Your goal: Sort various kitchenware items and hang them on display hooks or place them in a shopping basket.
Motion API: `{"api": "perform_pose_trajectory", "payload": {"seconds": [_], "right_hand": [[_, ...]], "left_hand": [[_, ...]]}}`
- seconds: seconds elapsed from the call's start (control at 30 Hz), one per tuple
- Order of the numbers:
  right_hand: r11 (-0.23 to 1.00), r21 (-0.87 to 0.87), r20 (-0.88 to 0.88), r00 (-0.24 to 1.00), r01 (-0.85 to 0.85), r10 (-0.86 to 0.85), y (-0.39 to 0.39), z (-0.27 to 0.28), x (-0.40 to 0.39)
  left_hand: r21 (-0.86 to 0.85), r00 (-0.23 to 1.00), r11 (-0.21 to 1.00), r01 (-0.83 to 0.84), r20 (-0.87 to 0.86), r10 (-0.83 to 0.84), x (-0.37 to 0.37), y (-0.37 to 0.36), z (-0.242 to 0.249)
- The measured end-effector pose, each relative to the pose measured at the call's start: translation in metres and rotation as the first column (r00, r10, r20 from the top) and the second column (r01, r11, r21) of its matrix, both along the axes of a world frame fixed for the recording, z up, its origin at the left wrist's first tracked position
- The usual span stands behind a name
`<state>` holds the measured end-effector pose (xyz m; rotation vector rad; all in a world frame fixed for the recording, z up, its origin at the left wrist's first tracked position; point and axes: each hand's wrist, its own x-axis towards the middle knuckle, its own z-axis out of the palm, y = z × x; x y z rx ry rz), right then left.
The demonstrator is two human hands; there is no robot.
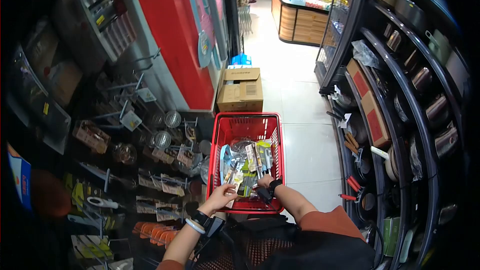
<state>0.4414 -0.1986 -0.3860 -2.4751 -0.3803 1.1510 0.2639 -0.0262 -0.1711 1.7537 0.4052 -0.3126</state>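
Observation:
A red shopping basket [215,155] stands in front of me, with several packaged kitchen utensils [247,170] lying inside. At its near left side my left hand [221,198] pinches a slim carded packet [232,202] between thumb and fingers; the kind of utensil on it is too small to make out. My right hand [266,182] reaches over the near right part of the basket with curled fingers, close to a light-coloured carded packet [257,159]. What those fingers grip is partly hidden. A light blue item [225,154] lies along the basket's left wall.
A cardboard box [240,92] sits just beyond the basket. Hooks with hanging utensils [165,155] line the left side. Shelves of pots and pans [390,115] run along the right. Pale floor tiles [305,145] lead to a wooden display counter [305,22].

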Motion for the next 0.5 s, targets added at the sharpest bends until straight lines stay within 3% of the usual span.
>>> {"api": "perform_pose_trajectory", "payload": {"seconds": [0.03, 0.07, 0.1, 0.13, 0.17, 0.2, 0.23, 0.27, 0.33, 0.37, 0.43, 0.5], "right_hand": [[0.998, 0.01, -0.036, 0.997, -0.065, 0.065, -0.001, 0.071, -0.009], [0.93, -0.051, 0.085, 0.927, -0.363, 0.366, -0.001, 0.048, -0.001], [0.776, -0.135, 0.178, 0.755, -0.617, 0.631, 0.003, 0.045, -0.001], [0.968, 0.019, 0.21, 0.948, -0.249, 0.24, 0.004, 0.04, -0.008], [0.972, 0.155, 0.166, 0.965, 0.175, -0.201, 0.009, 0.06, -0.013], [0.912, 0.357, 0.217, 0.932, 0.201, -0.29, 0.014, 0.071, -0.018], [0.913, 0.401, 0.262, 0.946, 0.075, -0.193, 0.015, 0.083, -0.018], [0.701, 0.557, -0.041, 0.858, 0.445, -0.512, 0.023, 0.147, -0.034], [0.544, 0.693, -0.1, 0.81, 0.474, -0.578, 0.03, 0.126, -0.033], [0.345, 0.726, -0.351, 0.752, 0.595, -0.558, 0.033, 0.151, -0.042], [0.462, 0.736, -0.221, 0.821, 0.495, -0.527, 0.031, 0.176, -0.046], [0.423, 0.767, -0.267, 0.839, 0.483, -0.474, 0.028, 0.205, -0.055]], "left_hand": [[-0.009, 0.999, 1.0, -0.02, -0.028, 0.02, 0.0, 0.001, 0.005], [-0.016, 1.0, 1.0, -0.026, -0.01, 0.026, -0.002, 0.003, 0.002], [-0.038, 0.999, 0.999, -0.038, 0.015, 0.039, -0.003, 0.002, 0.009], [-0.026, 0.999, 0.998, -0.053, -0.007, 0.053, -0.004, 0.002, 0.014], [-0.005, 0.998, 0.998, -0.059, 0.037, 0.059, -0.006, 0.005, 0.008], [0.008, 0.997, 0.998, -0.065, 0.043, 0.064, -0.006, 0.007, 0.007], [0.129, 0.995, 0.991, -0.025, 0.1, 0.012, -0.007, 0.008, 0.011], [0.085, 0.992, 0.994, -0.063, 0.114, 0.053, -0.007, 0.004, 0.019], [0.072, 0.988, 0.991, -0.115, 0.11, 0.106, -0.007, 0.001, 0.023], [0.028, 0.986, 0.988, -0.151, 0.075, 0.149, -0.005, -0.002, 0.028], [-0.028, 0.978, 0.982, -0.189, 0.081, 0.191, -0.004, -0.008, 0.041], [-0.084, 0.97, 0.972, -0.218, 0.087, 0.225, -0.002, -0.013, 0.055]]}}
